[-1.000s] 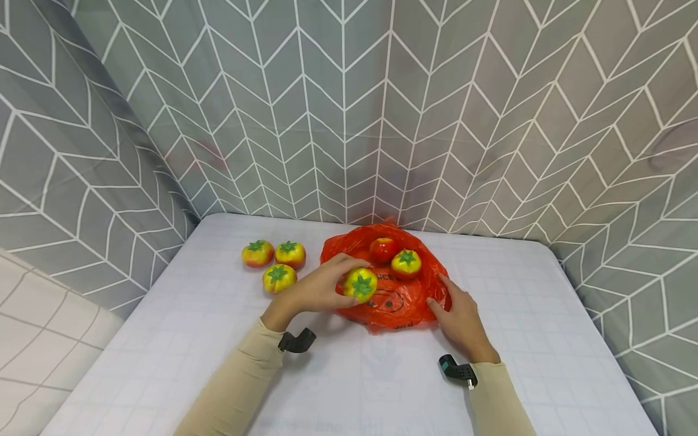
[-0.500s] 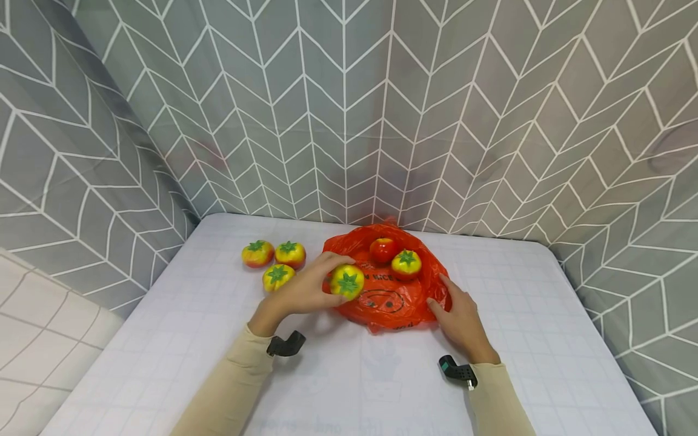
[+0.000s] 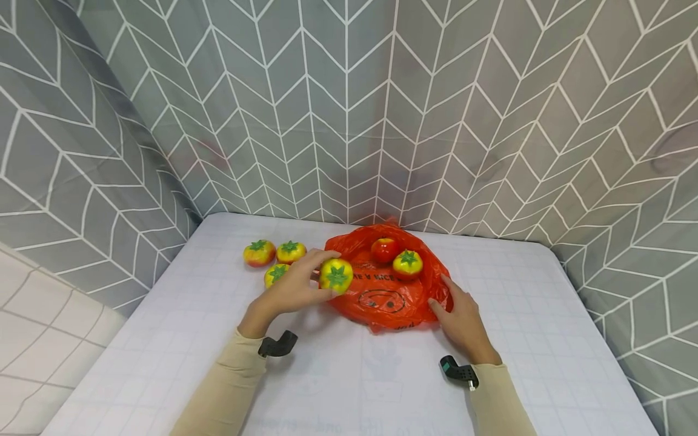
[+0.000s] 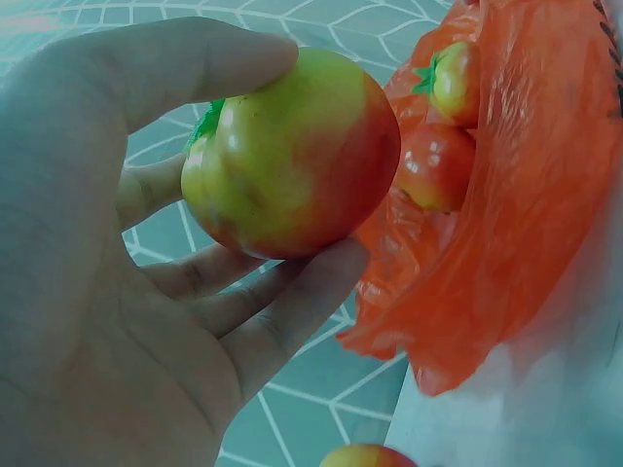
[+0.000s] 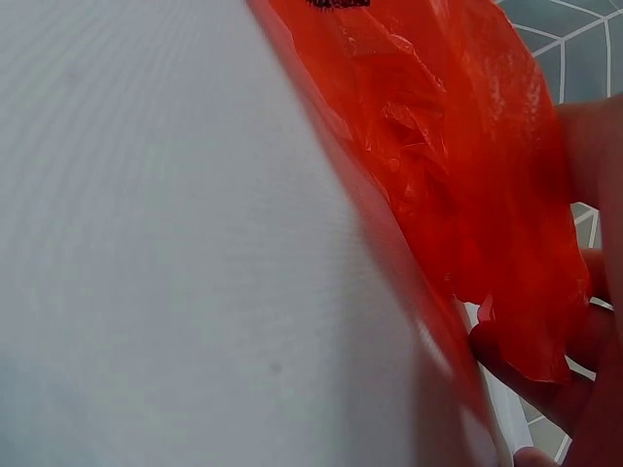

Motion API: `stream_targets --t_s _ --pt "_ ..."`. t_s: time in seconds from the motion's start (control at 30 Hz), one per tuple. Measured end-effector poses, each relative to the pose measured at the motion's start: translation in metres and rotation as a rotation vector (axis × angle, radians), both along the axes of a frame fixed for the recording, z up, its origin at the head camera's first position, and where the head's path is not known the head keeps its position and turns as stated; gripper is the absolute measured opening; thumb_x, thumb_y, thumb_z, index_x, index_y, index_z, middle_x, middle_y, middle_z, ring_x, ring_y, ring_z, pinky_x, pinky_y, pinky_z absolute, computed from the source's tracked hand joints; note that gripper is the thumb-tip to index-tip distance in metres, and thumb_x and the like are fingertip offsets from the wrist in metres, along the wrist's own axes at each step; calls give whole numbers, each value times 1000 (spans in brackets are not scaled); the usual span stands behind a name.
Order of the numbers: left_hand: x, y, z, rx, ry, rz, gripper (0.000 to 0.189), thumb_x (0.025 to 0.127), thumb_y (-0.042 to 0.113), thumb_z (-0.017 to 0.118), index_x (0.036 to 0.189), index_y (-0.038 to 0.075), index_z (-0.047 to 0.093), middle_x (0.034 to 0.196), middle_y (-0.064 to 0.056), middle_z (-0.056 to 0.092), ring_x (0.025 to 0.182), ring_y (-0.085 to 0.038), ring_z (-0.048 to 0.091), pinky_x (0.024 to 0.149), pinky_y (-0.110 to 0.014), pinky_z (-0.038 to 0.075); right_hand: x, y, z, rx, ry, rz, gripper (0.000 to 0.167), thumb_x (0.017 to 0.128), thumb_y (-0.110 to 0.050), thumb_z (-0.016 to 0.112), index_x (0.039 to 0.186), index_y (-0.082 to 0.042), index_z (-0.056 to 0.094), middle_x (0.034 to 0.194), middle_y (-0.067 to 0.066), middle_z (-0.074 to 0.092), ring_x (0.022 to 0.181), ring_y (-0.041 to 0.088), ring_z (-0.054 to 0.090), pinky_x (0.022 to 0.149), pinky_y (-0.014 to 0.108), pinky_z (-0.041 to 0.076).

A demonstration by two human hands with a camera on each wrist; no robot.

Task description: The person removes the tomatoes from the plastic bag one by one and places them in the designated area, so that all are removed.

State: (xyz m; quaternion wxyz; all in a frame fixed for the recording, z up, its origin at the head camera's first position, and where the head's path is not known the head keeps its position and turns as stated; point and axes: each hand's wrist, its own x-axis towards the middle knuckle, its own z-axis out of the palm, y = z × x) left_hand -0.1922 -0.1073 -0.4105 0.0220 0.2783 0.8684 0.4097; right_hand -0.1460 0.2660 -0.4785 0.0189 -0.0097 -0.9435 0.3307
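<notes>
In the head view, my left hand [image 3: 294,287] grips a yellow-and-red tomato [image 3: 335,275] with a green star-shaped top, over the left edge of an open red plastic bag [image 3: 376,300]. The left wrist view shows the held tomato [image 4: 302,161] between thumb and fingertips, its redder side facing away from the palm. My right hand [image 3: 463,315] holds the bag's right edge; in the right wrist view its fingers [image 5: 550,384] are partly hidden by the red plastic [image 5: 516,224]. Inside the bag lie a red tomato [image 3: 385,249] and a yellow one [image 3: 408,264].
Left of the bag, three more tomatoes sit close together on the white table: one at the far left [image 3: 259,253], one beside it [image 3: 291,251], and a nearer one [image 3: 275,274] partly covered by my left hand. A grey patterned curtain [image 3: 349,121] hangs behind.
My left hand has moved left with the tomato, from over the bag's interior to its left edge, and now overlaps the nearer table tomato. My right hand has stayed on the bag.
</notes>
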Motion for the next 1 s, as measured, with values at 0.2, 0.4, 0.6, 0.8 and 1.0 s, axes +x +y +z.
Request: stream_targets --t_s 0.2,0.4,0.6,0.8,1.0 --pt "1 -15 0 81 3 22 69 83 27 81 144 16 52 133 2 54 111 -20 57 92 -45 54 0 1 0 -4 18 8 70 99 -32 59 157 -7 29 154 24 37 139 48 32 111 68 24" --pt "2 -32 -1 141 18 50 71 83 29 83 146 19 53 135 0 55 114 -21 57 97 -48 51 -1 2 -1 -7 40 10 69 99 -30 60 156 -6 31 153 24 38 138 48 35 111 67 26" --pt "1 -48 -1 182 6 93 71 84 25 81 148 22 51 139 -2 53 118 -23 54 98 -45 51 0 1 -1 0 23 5 69 99 -32 59 157 -7 30 154 24 38 137 48 35 110 68 27" --pt "0 -69 1 187 -35 187 70 87 27 79 150 22 47 133 -7 53 114 -30 57 100 -49 49 1 1 -1 8 18 6 69 99 -34 59 157 -7 31 153 24 38 137 49 35 109 69 28" --pt "0 -87 3 174 -28 250 73 90 30 77 153 21 42 144 -11 48 118 -34 56 102 -51 47 0 1 -1 10 24 8 69 99 -34 59 157 -7 31 153 24 38 138 49 34 109 69 26"
